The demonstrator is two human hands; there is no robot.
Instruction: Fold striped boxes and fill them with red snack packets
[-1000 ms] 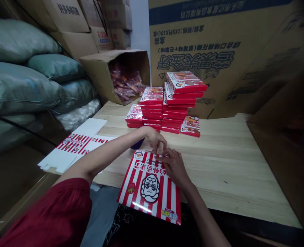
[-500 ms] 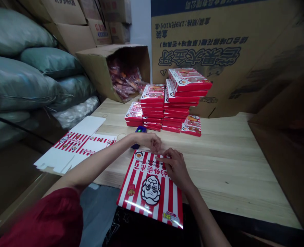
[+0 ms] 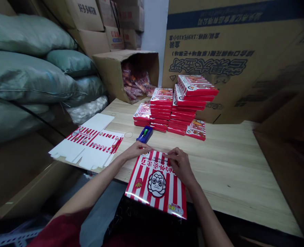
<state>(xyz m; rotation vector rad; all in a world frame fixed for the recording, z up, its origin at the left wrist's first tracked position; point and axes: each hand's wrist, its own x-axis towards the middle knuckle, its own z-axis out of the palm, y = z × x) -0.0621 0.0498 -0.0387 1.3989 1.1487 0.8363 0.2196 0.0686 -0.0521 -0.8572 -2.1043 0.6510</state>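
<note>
A red-and-white striped snack box, printed with a cartoon face and fries, lies at the table's near edge and overhangs it. My left hand is closed at the box's far left corner, fingertips pressed on its edge. With bent fingers, my right hand grips the far right part of the box. Whether a strip of tape is under the fingers cannot be made out. Just beyond my left hand lies a blue tape dispenser with a green core.
Stacks of finished-looking red boxes stand at the back. Flat white-and-red carton blanks lie at left, near a rubber band. An open cardboard box holds wrapped packets. Large cartons wall the back; stuffed sacks rise at left.
My left hand has moved left and nearer, from above the box's far edge to its far left corner. The tape dispenser shows more fully. My right hand stays on the box. The view has shifted.
</note>
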